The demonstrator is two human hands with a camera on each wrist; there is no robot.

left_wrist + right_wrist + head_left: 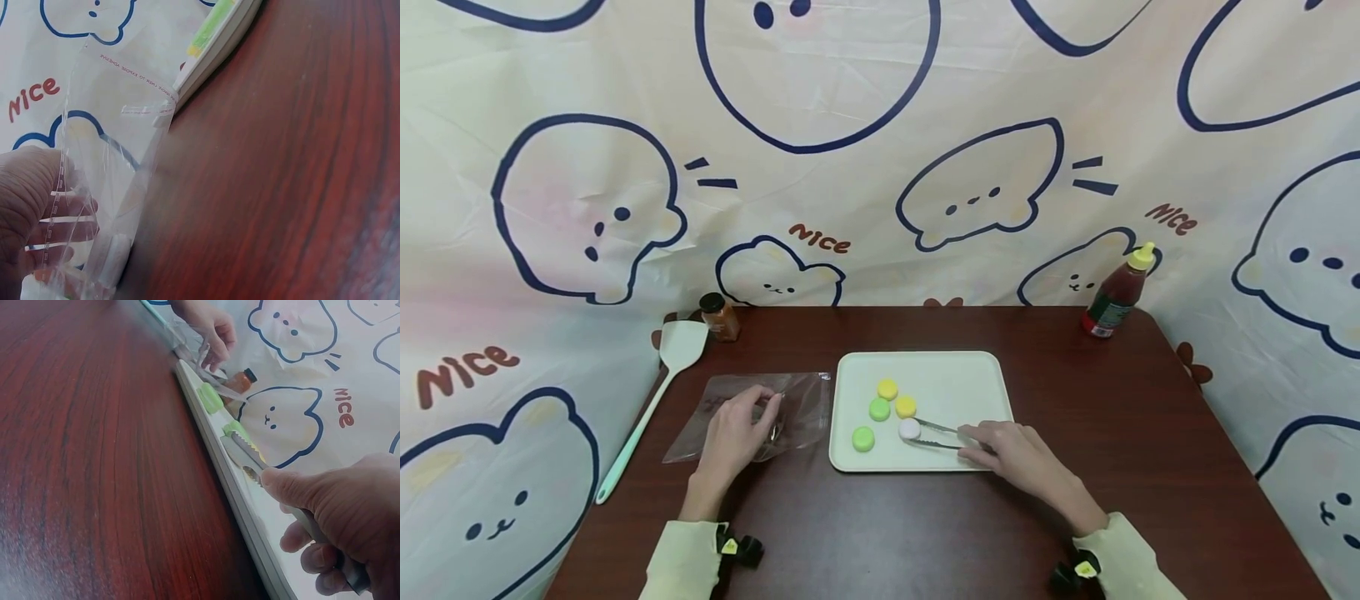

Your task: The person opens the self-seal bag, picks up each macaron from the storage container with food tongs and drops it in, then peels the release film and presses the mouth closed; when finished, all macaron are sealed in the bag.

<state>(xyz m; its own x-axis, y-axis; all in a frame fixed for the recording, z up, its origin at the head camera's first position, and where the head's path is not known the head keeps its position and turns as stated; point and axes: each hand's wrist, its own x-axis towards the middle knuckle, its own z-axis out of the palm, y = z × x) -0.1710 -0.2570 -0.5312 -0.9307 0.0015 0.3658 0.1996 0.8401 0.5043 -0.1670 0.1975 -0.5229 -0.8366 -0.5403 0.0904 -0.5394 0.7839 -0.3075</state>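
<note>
In the head view, pointing from the right grip (1017, 454) to just past nine o'clock: metal tongs (936, 425), with long axis nearly three to nine, over a pale tray (977, 379). Held by curled fingers and thumb, with tips apart at either side of a round white piece (909, 428); hard to tell whether squeezed. Around that piece, green discs (862, 439) at ten and just below nine, yellow discs (906, 407) at twelve and eleven. On the brown surface (887, 533), off the tray's nine o'clock side: a clear plastic bag (808, 408), with long axis roughly eight to two, pinched in the left grip (736, 427). Legible only from the left wrist: red lettering (139, 77) across the bag. Plain only from the right wrist: serrated teeth (245, 446) near the tongs' tips. Visible in the head view alone: a sauce bottle (1116, 298) toward two o'clock.
</note>
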